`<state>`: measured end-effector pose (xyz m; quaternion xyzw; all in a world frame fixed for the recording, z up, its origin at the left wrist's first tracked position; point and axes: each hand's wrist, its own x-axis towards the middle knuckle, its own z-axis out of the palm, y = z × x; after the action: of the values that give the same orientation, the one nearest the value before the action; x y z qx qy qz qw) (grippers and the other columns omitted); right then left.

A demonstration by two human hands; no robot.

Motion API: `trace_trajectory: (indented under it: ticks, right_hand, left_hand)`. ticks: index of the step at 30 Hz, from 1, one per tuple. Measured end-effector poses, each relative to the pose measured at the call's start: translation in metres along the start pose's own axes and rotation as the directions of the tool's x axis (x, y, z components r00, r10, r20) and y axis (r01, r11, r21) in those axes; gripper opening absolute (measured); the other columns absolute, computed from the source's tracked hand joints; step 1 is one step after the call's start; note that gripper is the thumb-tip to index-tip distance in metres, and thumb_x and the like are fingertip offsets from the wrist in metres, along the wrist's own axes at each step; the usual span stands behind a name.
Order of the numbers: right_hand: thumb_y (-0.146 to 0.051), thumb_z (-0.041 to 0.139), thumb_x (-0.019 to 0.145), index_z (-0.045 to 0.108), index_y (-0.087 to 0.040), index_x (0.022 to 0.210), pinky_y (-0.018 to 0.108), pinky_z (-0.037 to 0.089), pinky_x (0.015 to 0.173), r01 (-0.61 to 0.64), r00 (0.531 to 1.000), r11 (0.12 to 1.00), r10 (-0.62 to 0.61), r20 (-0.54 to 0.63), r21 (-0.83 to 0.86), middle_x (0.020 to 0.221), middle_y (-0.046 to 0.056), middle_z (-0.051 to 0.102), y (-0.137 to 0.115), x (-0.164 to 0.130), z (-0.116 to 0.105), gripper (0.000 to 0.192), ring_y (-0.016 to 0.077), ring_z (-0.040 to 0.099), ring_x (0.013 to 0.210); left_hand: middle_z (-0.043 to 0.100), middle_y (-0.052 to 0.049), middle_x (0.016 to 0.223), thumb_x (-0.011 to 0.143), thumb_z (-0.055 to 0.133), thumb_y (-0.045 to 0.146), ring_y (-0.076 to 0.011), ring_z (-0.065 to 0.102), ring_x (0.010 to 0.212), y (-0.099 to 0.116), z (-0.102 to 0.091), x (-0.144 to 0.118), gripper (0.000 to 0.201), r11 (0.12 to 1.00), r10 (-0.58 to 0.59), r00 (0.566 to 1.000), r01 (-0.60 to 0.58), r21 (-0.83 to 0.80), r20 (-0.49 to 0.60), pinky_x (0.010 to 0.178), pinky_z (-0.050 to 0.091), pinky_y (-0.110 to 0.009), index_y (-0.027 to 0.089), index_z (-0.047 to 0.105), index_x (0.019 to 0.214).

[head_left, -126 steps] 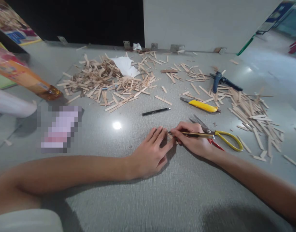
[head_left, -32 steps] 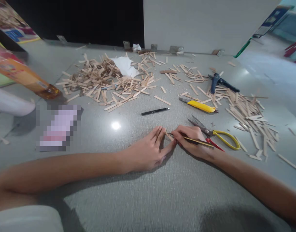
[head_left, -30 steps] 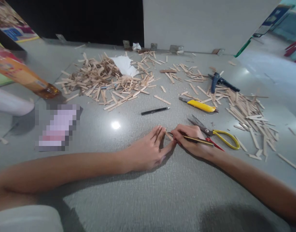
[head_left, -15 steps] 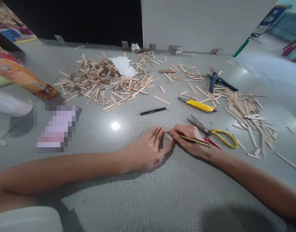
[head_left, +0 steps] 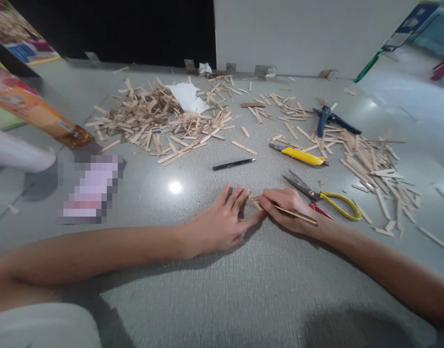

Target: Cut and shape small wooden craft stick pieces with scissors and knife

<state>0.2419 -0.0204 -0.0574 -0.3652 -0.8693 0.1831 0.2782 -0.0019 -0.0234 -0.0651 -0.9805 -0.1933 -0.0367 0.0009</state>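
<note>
We see both hands resting low on the grey floor (head_left: 222,290), very close to each other. The left hand (head_left: 222,224) lies flat with the palm down and the fingers stretched forward; its fingertips press on a small wooden stick piece (head_left: 254,202), so it grips nothing but holds the piece down. The right hand (head_left: 287,210) is closed around a thin pencil (head_left: 296,216) in a writing grip — the pencil tip meets the stick piece just beside the left fingertips, and the long end of the pencil points back toward the right wrist.

Just behind the right hand lie scissors with yellow handles (head_left: 325,198), the blades open and pointing left. Under them a small red part shows, but we cannot tell what it is. Farther away we find a yellow utility knife (head_left: 301,155) and a black pen (head_left: 233,165), both lying loose and well apart from the hands. A blue glue gun (head_left: 328,120) lies near the right heap of sticks (head_left: 374,169). A bigger pile of wooden sticks (head_left: 156,123) covers the floor at the left, with a white paper (head_left: 187,96) on its far edge. At the far left an orange bottle (head_left: 36,113) lies tilted — next to a white object we cannot identify.
</note>
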Motion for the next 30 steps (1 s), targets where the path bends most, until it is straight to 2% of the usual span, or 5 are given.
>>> trace_trajectory:
  ticks: [6,15,22,28,30]
  right_hand:
    - [-0.022,0.044,0.114,0.045,-0.026,0.076,0.03,0.031,0.054,0.007,1.0,1.0,-0.007,0.0,-0.012,0.063,-0.006,0.048,-0.002,-0.003,0.0,0.038,0.0125,0.041,0.053]
    - [-0.027,0.043,0.115,0.044,-0.025,0.073,0.029,0.03,0.052,-0.028,1.0,1.0,0.028,-0.008,-0.013,0.061,-0.006,0.047,-0.005,-0.006,-0.003,0.042,0.0117,0.038,0.051]
    - [-0.034,0.044,0.116,0.049,-0.024,0.071,0.029,0.031,0.051,-0.086,0.995,0.996,0.085,-0.049,-0.014,0.059,-0.005,0.05,-0.002,-0.009,0.003,0.047,0.0115,0.042,0.049]
    - [-0.035,0.043,0.117,0.054,-0.023,0.071,0.029,0.036,0.053,-0.165,0.977,0.986,0.163,-0.134,-0.005,0.059,-0.003,0.058,-0.003,-0.013,0.008,0.048,0.0124,0.049,0.05]
    - [-0.034,0.043,0.116,0.054,-0.023,0.072,0.028,0.036,0.052,-0.182,0.972,0.983,0.18,-0.154,0.004,0.059,-0.002,0.058,-0.004,-0.013,0.008,0.048,0.0123,0.05,0.049]
  left_hand:
    - [0.052,-0.036,0.161,0.11,0.06,0.039,-0.0516,0.047,0.155,0.002,-0.003,0.001,0.068,0.999,-0.012,0.998,0.01,0.045,0.056,0.119,0.041,-0.071,0.014,0.039,0.17]
    - [0.051,-0.038,0.16,0.111,0.059,0.038,-0.0535,0.048,0.154,0.002,-0.002,0.001,0.065,0.999,-0.007,1.0,0.006,0.033,0.028,0.118,0.041,-0.073,0.011,0.043,0.168]
    - [0.054,-0.035,0.16,0.111,0.059,0.038,-0.0506,0.05,0.153,0.001,-0.001,0.0,0.068,1.0,0.005,1.0,-0.005,0.029,-0.012,0.12,0.039,-0.07,0.011,0.04,0.17]
    - [0.064,-0.034,0.15,0.11,0.055,0.034,-0.0464,0.061,0.145,0.001,-0.003,0.003,0.066,0.977,0.096,0.995,-0.094,0.189,-0.004,0.122,0.042,-0.062,0.005,0.043,0.168]
    - [0.064,-0.033,0.151,0.109,0.057,0.032,-0.0453,0.061,0.146,0.002,-0.002,0.003,0.066,0.977,0.098,0.995,-0.094,0.189,-0.01,0.123,0.042,-0.06,0.005,0.044,0.168]
